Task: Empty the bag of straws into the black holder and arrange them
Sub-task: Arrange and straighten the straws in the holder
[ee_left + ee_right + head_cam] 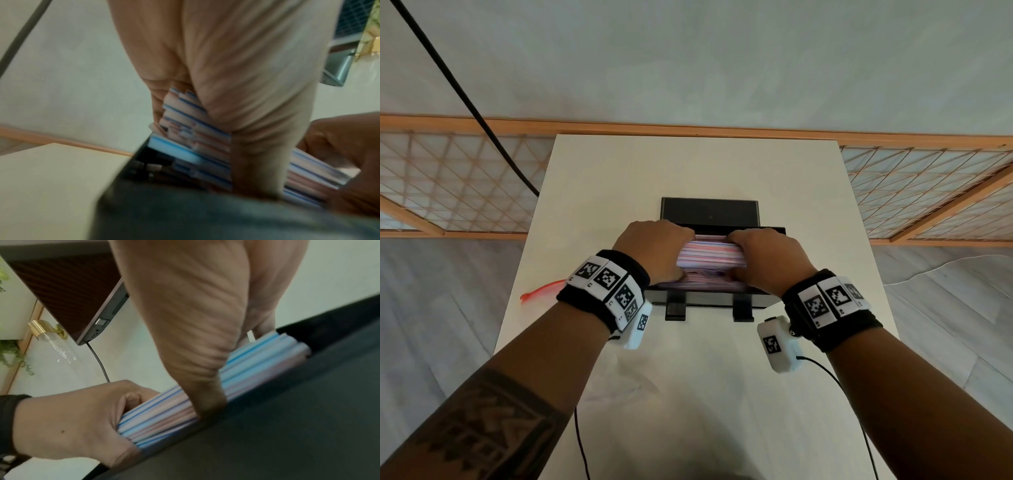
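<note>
Both hands clamp a bundle of striped straws point(711, 253) inside the black holder point(709, 213) at table centre — left hand point(654, 248) at 9 o'clock, right hand point(768, 260) at 3 — the bundle's long axis running between them.

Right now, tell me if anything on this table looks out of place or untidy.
One thing: a red plastic strip lies loose at the white table's left edge, away from the black holder. Both hands grip the striped straws, bundled evenly.
</note>
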`<action>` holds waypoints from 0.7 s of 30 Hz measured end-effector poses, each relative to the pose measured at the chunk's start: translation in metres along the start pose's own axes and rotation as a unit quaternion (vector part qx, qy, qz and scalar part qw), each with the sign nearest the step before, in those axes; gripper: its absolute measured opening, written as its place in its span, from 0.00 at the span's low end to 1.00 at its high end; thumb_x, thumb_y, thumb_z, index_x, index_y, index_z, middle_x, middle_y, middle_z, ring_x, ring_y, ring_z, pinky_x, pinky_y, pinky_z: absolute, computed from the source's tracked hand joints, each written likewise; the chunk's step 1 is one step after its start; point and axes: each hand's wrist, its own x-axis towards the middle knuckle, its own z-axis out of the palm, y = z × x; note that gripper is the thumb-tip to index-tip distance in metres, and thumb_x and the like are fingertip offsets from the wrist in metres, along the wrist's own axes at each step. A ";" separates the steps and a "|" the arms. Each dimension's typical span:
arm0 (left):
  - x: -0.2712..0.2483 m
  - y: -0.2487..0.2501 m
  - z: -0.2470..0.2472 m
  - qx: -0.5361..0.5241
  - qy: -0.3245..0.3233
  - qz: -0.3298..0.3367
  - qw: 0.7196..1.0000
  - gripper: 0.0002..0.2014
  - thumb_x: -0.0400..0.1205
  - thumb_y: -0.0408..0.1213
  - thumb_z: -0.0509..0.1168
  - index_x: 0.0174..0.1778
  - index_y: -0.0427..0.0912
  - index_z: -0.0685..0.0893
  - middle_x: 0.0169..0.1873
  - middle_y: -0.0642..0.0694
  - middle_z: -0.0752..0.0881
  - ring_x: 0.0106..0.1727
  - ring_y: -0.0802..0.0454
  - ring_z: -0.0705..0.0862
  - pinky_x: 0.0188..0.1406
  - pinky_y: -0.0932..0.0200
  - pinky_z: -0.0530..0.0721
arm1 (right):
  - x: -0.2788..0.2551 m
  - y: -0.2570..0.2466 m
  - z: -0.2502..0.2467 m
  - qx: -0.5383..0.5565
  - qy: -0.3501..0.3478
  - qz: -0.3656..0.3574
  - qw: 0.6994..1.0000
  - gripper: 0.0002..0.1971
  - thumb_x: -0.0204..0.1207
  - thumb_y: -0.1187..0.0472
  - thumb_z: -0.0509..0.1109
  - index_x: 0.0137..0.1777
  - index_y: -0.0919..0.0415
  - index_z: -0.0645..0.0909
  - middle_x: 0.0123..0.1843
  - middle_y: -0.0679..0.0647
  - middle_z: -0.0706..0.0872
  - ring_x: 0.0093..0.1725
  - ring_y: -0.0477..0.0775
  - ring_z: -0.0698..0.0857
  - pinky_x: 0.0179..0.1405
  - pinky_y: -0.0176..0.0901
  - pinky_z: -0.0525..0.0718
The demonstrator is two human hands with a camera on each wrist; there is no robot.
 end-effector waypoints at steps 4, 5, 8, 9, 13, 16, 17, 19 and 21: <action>0.000 0.004 0.006 0.030 0.011 0.011 0.999 0.18 0.75 0.40 0.71 0.61 0.49 0.80 0.52 0.49 0.88 0.49 0.43 0.88 0.45 0.53 0.81 | 0.002 -0.003 0.007 -0.019 0.004 -0.005 1.000 0.22 0.70 0.44 0.73 0.65 0.45 0.79 0.57 0.47 0.86 0.56 0.55 0.87 0.45 0.45 0.81; 0.001 0.005 0.006 0.033 0.012 0.012 0.999 0.18 0.75 0.39 0.71 0.61 0.48 0.80 0.51 0.48 0.88 0.49 0.42 0.88 0.45 0.53 0.81 | 0.002 -0.003 0.007 -0.018 0.007 -0.006 1.000 0.22 0.71 0.44 0.72 0.65 0.45 0.79 0.57 0.47 0.86 0.56 0.55 0.87 0.45 0.46 0.81; 0.001 0.007 0.004 0.022 0.016 0.011 1.000 0.17 0.76 0.41 0.72 0.60 0.47 0.79 0.50 0.47 0.88 0.49 0.42 0.88 0.43 0.54 0.78 | 0.001 -0.003 0.005 -0.020 0.011 -0.005 1.000 0.20 0.72 0.45 0.71 0.63 0.45 0.79 0.56 0.47 0.87 0.54 0.55 0.87 0.44 0.46 0.82; 0.000 0.007 0.003 0.015 0.014 0.009 1.000 0.17 0.77 0.41 0.72 0.60 0.48 0.79 0.50 0.46 0.88 0.48 0.42 0.88 0.42 0.55 0.77 | 0.000 -0.003 0.004 -0.019 0.013 -0.005 1.000 0.19 0.72 0.45 0.71 0.63 0.45 0.79 0.55 0.47 0.88 0.54 0.56 0.88 0.43 0.46 0.81; -0.002 0.004 -0.010 -0.005 0.008 0.005 1.000 0.17 0.75 0.44 0.74 0.59 0.50 0.81 0.45 0.49 0.85 0.43 0.44 0.85 0.42 0.55 0.80 | -0.005 -0.001 -0.012 -0.011 0.026 -0.012 1.000 0.19 0.72 0.47 0.70 0.63 0.43 0.79 0.54 0.48 0.89 0.53 0.57 0.88 0.42 0.44 0.77; -0.002 0.002 -0.026 0.000 0.022 0.005 1.000 0.16 0.74 0.45 0.74 0.57 0.51 0.82 0.41 0.52 0.80 0.41 0.46 0.82 0.41 0.55 0.78 | -0.006 -0.002 -0.029 0.001 0.044 -0.019 0.999 0.18 0.72 0.47 0.70 0.63 0.43 0.80 0.53 0.48 0.89 0.52 0.57 0.88 0.41 0.44 0.76; -0.001 0.002 -0.032 0.002 0.027 0.005 1.000 0.16 0.74 0.45 0.74 0.56 0.52 0.82 0.41 0.52 0.81 0.42 0.45 0.83 0.41 0.55 0.78 | -0.005 -0.002 -0.034 0.006 0.047 -0.020 0.999 0.19 0.72 0.46 0.70 0.63 0.43 0.80 0.53 0.48 0.89 0.52 0.57 0.88 0.42 0.45 0.79; -0.001 0.000 -0.039 0.004 0.030 0.002 1.000 0.15 0.74 0.45 0.75 0.55 0.52 0.82 0.40 0.52 0.82 0.42 0.45 0.84 0.40 0.55 0.78 | -0.005 -0.004 -0.041 0.012 0.056 -0.030 0.998 0.21 0.71 0.44 0.73 0.63 0.44 0.79 0.54 0.48 0.89 0.53 0.57 0.88 0.49 0.49 0.82; -0.001 -0.003 -0.041 -0.004 0.028 -0.004 1.000 0.16 0.73 0.45 0.75 0.55 0.51 0.83 0.41 0.52 0.83 0.42 0.45 0.84 0.40 0.56 0.78 | -0.008 -0.005 -0.042 0.004 0.089 -0.046 0.995 0.27 0.68 0.43 0.77 0.67 0.46 0.78 0.58 0.48 0.88 0.56 0.56 0.87 0.58 0.52 0.81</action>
